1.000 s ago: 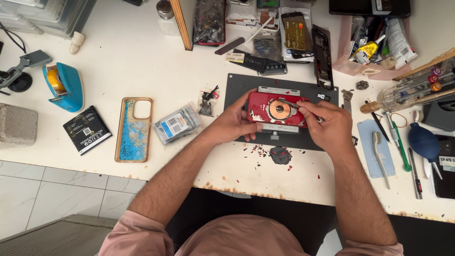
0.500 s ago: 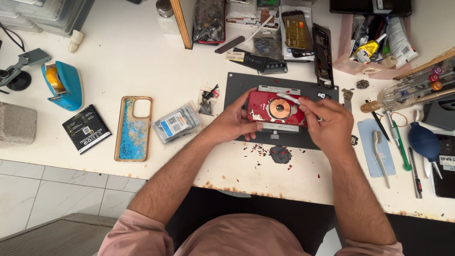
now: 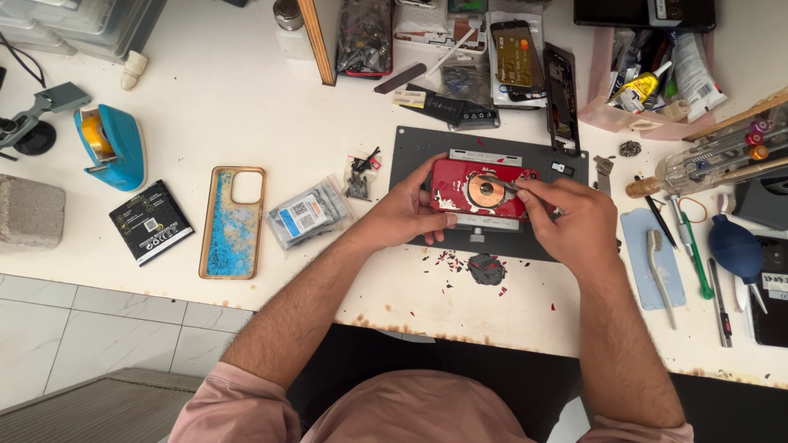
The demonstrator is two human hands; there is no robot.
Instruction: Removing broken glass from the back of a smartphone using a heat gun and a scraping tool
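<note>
Both bare forearms rise from six o'clock and converge toward the centre. The left hand (image 3: 404, 212) lies with fingers curled, thumb stretched toward three o'clock. The right hand (image 3: 572, 220) is bunched, its fingertips pinched together toward ten o'clock.

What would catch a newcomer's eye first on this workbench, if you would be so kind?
Probably the red phone back with its copper coil ring, lying on the dark grey work mat at the centre. The left hand steadies its near left corner while the right hand works a thin metal tool at the coil. Red chips litter the white table in front.
</note>
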